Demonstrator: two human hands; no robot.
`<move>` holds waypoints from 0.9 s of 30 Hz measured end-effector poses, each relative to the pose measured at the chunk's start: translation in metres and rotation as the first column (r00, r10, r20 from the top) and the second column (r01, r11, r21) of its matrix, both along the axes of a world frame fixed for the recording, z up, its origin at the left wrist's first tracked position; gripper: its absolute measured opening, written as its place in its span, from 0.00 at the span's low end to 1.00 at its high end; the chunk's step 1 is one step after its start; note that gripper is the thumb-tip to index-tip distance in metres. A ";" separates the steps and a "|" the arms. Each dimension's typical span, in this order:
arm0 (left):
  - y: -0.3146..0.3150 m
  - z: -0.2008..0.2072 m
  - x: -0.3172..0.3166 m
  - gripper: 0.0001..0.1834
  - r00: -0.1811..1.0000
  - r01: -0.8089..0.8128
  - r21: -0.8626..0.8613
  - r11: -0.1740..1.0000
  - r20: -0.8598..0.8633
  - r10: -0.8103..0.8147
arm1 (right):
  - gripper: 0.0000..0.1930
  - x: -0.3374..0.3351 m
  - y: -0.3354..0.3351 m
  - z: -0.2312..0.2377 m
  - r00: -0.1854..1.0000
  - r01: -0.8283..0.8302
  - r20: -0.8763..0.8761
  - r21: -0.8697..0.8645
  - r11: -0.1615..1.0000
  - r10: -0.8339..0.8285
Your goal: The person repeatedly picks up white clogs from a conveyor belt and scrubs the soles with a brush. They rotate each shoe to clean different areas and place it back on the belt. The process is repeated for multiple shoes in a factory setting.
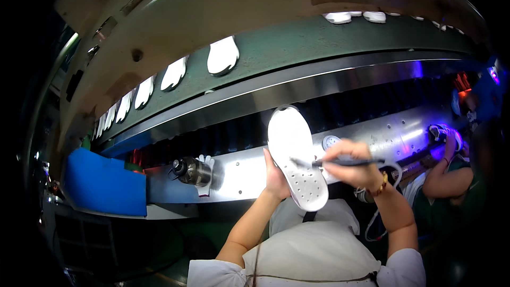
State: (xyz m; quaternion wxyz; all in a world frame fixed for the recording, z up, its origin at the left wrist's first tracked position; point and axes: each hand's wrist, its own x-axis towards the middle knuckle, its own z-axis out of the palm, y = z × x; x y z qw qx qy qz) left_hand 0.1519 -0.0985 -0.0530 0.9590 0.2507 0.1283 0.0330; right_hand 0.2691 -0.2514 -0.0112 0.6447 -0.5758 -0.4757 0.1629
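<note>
A white shoe sole (291, 133), dotted with small holes at its near end, is held upright in front of my body. My left hand (276, 178) grips its left edge, thumb up along the side. In my right hand (348, 162) is a black-handled brush (356, 163), pinched between the fingers. Its pale tip, slightly blurred, lies over the middle of the sole. Just behind my right fingers a small round dish (330, 142) rests on the metal bench; its contents are unclear.
A dark bottle (192, 172) and a white glove (204, 188) lie left on the metal bench (239, 172). Beyond, a green conveyor belt (276, 48) carries several white soles (223, 56). A blue panel (106, 183) stands left. At right, another person's hand (453, 139) is near a shoe (439, 132).
</note>
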 end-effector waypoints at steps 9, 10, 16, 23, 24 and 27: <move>-0.014 0.015 0.007 0.44 0.970 0.068 -0.231 0.971 0.243 -0.011 | 0.08 -0.004 0.001 0.019 0.947 -0.318 0.000 0.135 0.938 0.321; -0.011 0.011 0.009 0.43 0.966 0.099 -0.142 0.985 0.253 -0.061 | 0.08 0.002 0.002 0.017 0.979 -0.192 -0.050 0.126 0.973 0.200; -0.013 0.014 0.015 0.43 0.955 -0.214 -0.182 0.960 0.170 0.245 | 0.08 -0.004 0.004 0.011 0.963 -0.258 0.090 0.041 0.965 0.254; -0.002 0.017 0.018 0.48 0.952 -0.200 0.286 0.937 0.283 0.117 | 0.07 0.004 -0.001 0.004 0.983 -0.166 -0.073 0.005 0.986 0.166; 0.001 0.016 0.019 0.48 0.930 -0.153 0.233 0.960 0.363 0.060 | 0.08 -0.001 -0.005 0.008 0.971 -0.232 0.055 -0.036 0.972 0.234; 0.001 0.019 0.022 0.50 0.904 -0.204 0.148 0.968 0.408 0.128 | 0.08 -0.001 -0.010 0.009 0.917 -0.385 -0.056 0.135 0.913 0.394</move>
